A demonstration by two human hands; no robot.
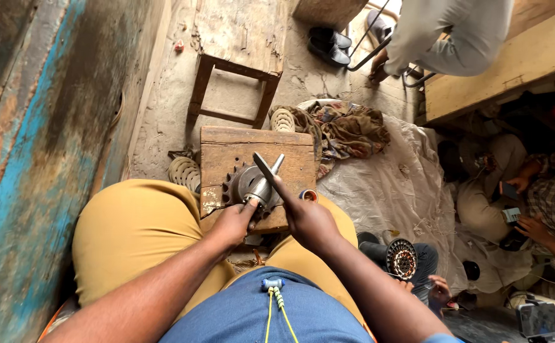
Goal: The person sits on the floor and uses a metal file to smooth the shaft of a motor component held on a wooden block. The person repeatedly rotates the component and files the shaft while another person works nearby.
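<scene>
My left hand (234,222) grips the base of a round metal motor part with a toothed rim and a steel shaft (252,183), which rests on a small wooden block (226,152) between my knees. My right hand (306,218) holds a thin flat metal tool (265,169) angled across the shaft. A small red and blue roll (308,195) lies on the block beside my right hand.
A wooden stool (236,47) stands beyond the block. Crumpled cloth (344,130) and round metal discs (184,171) lie on the floor. A person at lower right holds a wound stator (402,259). Others sit at the right on a plastic sheet (398,184). A blue painted wall (29,140) is at left.
</scene>
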